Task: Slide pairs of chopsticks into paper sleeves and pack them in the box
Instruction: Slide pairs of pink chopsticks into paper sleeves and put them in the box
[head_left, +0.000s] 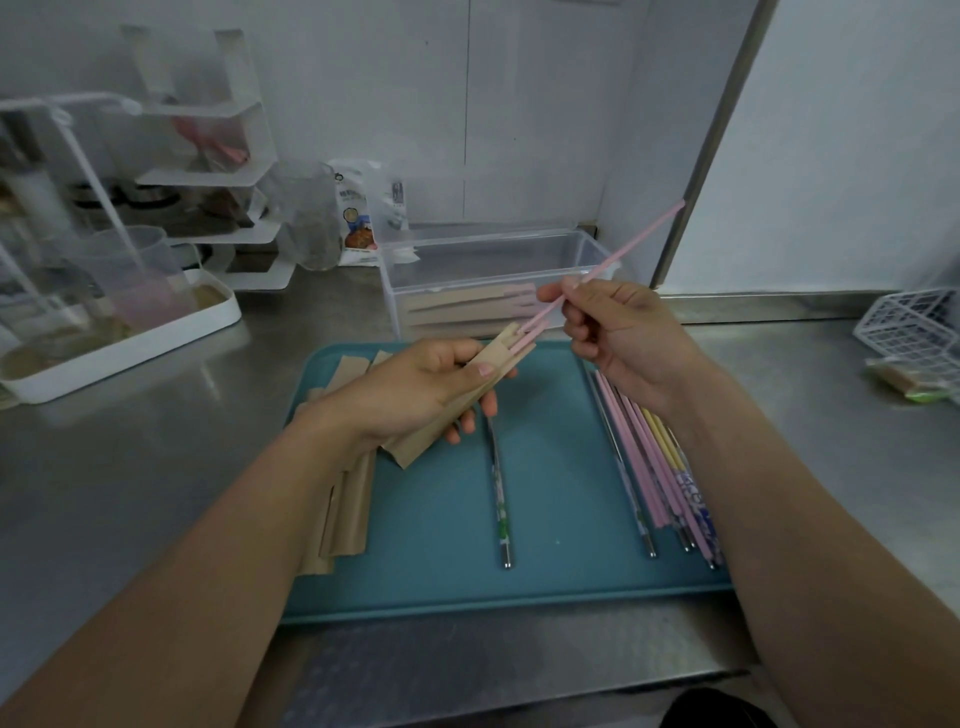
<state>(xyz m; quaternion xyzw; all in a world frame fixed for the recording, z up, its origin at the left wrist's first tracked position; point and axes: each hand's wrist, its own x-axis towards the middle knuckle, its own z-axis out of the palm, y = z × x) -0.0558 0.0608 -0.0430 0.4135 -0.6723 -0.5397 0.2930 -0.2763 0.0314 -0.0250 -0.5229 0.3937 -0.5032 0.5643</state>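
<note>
A tray (441, 582) lies on the desk (130, 467): paper sleeves (345, 514) at its left, a single chopstick (501, 499) in the middle, loose chopsticks (660, 467) at its right; behind it stands a box (582, 249) holding filled sleeves (457, 309)

The left hand (415, 387) covers the middle of the paper sleeve (457, 400), hiding how far the pink chopstick (631, 244) reaches inside. The right forearm hides the upper ends of the loose chopsticks (660, 467). The rack (202, 156) at far left is blurred; its contents cannot be told.
</note>
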